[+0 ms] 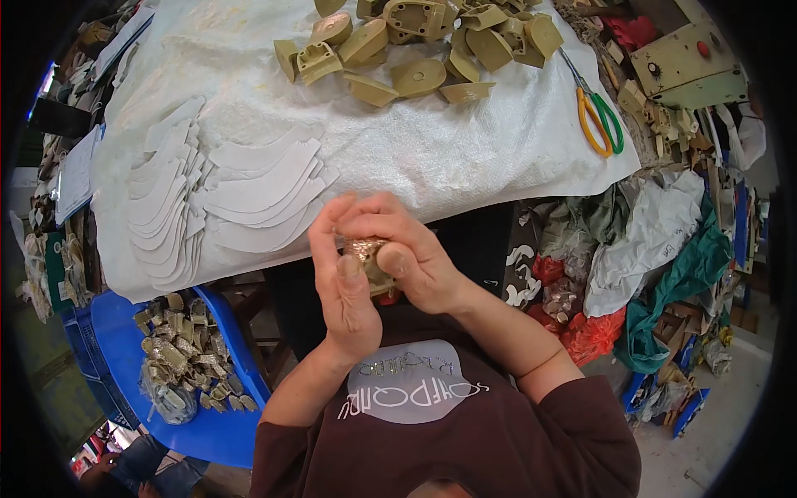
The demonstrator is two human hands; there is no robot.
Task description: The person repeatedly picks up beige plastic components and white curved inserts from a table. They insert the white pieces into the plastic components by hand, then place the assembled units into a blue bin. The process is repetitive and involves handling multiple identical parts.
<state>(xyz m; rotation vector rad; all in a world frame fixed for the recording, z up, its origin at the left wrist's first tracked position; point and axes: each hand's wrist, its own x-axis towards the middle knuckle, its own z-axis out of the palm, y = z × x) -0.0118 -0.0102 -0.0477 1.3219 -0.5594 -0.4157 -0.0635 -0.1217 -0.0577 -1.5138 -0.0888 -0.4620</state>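
Close to my chest, at the table's front edge, my left hand (339, 292) and my right hand (407, 249) are closed around a small glittery gold heel-shaped piece (365, 248). Its lower part looks plain olive, and my fingers cover much of the rest. Both thumbs press on its near side, while the fingertips curve over its far side. Left of my hands lie two fanned stacks of curved white sheets (264, 192). A pile of olive moulded heel-like blocks (419, 76) sits at the far side of the table.
White woven sheeting (415, 149) covers the table. Scissors (599, 123) with orange and green handles lie at its right edge. A blue plastic chair (220, 436) at the left holds gold pieces (184, 340) and a clear bag. Plastic bags (643, 241) and a metal box (689, 65) crowd the right.
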